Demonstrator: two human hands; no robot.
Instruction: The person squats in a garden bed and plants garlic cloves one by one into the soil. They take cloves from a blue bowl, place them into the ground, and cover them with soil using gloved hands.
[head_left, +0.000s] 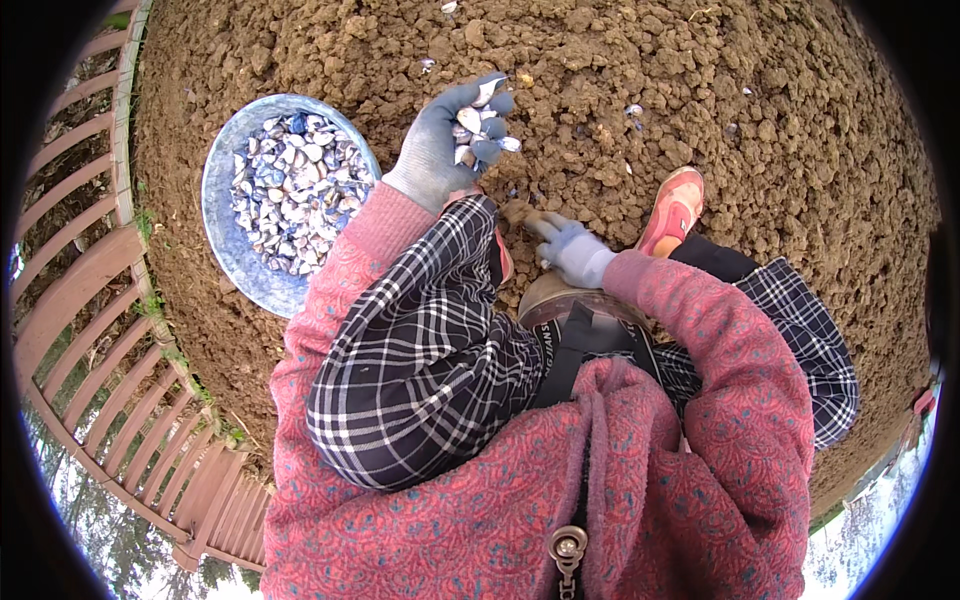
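My left hand (450, 142), in a grey-blue knit work glove, is raised above the soil with its palm turned up. Several whitish-purple garlic cloves (469, 120) lie in it under curled fingers. My right hand (568, 246), gloved too, reaches down to the soil between my feet. Its fingers are motion-blurred, with loose brown soil (517, 213) at their tips; whether they grip anything is unclear. To the left of my left forearm stands a round blue basin (219, 202), holding many cloves (300, 187), some tinted blue.
Cloddy tilled soil (810, 150) spreads all around, with scattered cloves such as one clove (634, 110) on it. A brown slatted fence (82, 300) borders the left side. A round stool seat (551, 296) is strapped beneath me. My right red shoe (679, 199) rests on the soil.
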